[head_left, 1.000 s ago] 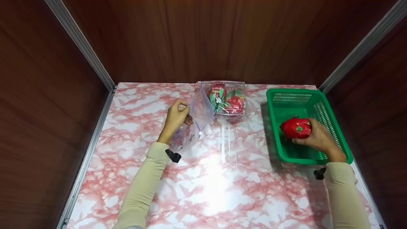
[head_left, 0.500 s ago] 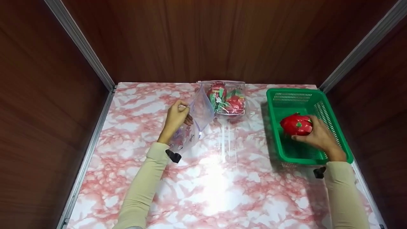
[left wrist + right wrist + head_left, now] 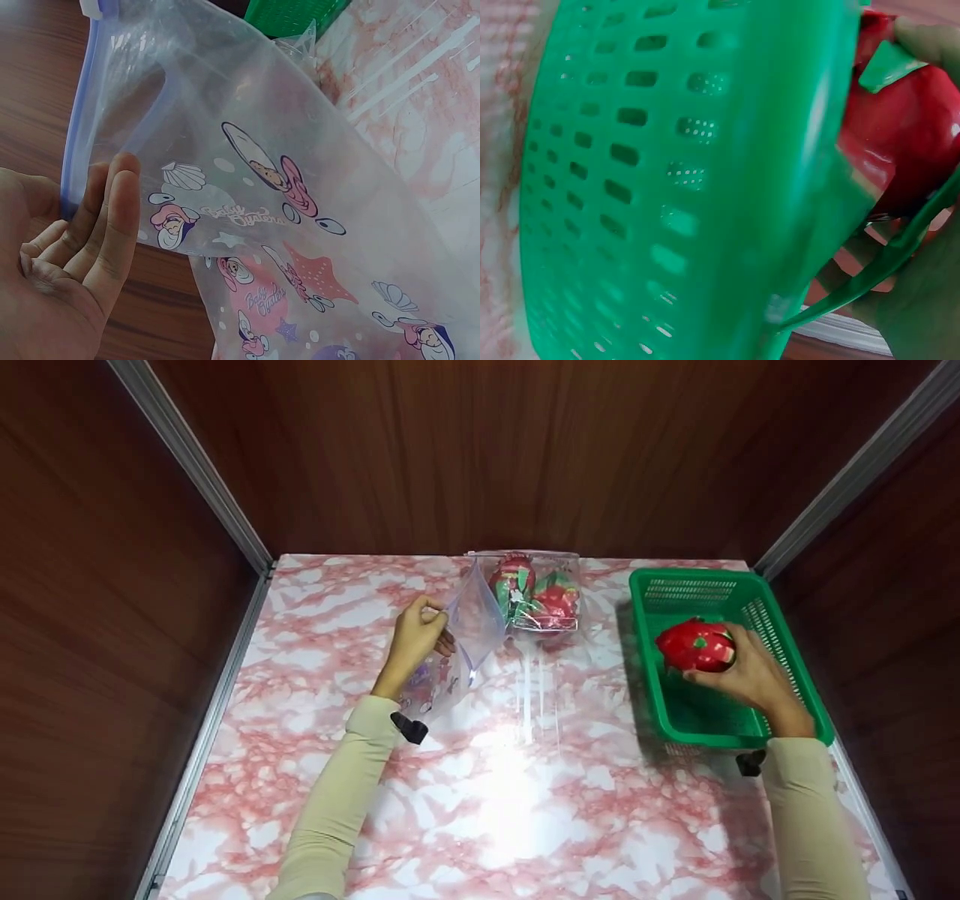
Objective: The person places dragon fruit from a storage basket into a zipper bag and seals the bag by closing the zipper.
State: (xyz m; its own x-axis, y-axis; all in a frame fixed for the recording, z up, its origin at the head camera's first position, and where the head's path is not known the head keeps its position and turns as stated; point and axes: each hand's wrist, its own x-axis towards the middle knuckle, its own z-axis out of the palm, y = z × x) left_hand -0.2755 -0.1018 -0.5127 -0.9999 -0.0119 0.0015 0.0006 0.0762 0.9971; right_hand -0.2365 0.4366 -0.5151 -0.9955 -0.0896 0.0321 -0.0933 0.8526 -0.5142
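Note:
My right hand [image 3: 754, 673] grips a red dragon fruit [image 3: 694, 645] with green scales, over the inside of the green basket [image 3: 660, 720]. In the right wrist view the dragon fruit [image 3: 907, 127] shows beyond the basket wall [image 3: 630, 150], its lower part hidden. My left hand [image 3: 420, 631] pinches the rim of a clear zip bag [image 3: 478, 619], whose mouth gapes toward the right. Cartoon shells and lilac edging mark that bag [image 3: 255, 217] in the left wrist view, where fingers curl at its edge. No contents can be made out in it.
Behind it, a second clear bag [image 3: 559, 566] holds red and green fruits [image 3: 553, 606] against the back wall. The marbled pink tabletop [image 3: 450, 825] is bounded by dark wood panels [image 3: 480, 450] with metal rails.
My right hand has lifted the dragon fruit slightly, moving it a little toward the back of the basket. My left hand and the bag have stayed still.

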